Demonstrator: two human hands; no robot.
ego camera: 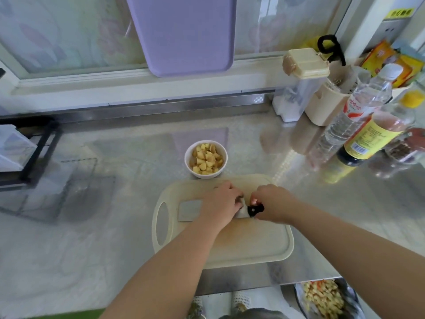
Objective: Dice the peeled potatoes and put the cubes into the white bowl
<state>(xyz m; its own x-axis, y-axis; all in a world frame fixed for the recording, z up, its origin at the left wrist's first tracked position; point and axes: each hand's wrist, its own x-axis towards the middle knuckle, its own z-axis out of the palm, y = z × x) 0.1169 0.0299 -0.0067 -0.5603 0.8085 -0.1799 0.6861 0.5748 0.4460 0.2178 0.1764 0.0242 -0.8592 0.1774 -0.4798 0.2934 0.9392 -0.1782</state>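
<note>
On the cream plastic cutting board (253, 245), the right hand (273, 203) grips the black-handled steel cleaver (189, 210). The left hand (220, 203) curls over its blade, and I cannot tell whether it grips anything. Yellow potato cubes (207, 162) fill the round white bowl (207, 175) just behind the board.

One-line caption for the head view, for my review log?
The right hand grips the cleaver on the cutting board, left hand over its blade; white bowl beyond holds potato cubes.

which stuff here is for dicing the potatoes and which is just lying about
In use: white bowl of yellow potato cubes, cream plastic cutting board, black-handled steel cleaver in right hand.
Lying about: lilac plastic board, clear plastic bottle, dark yellow-labelled sauce bottle.
</note>
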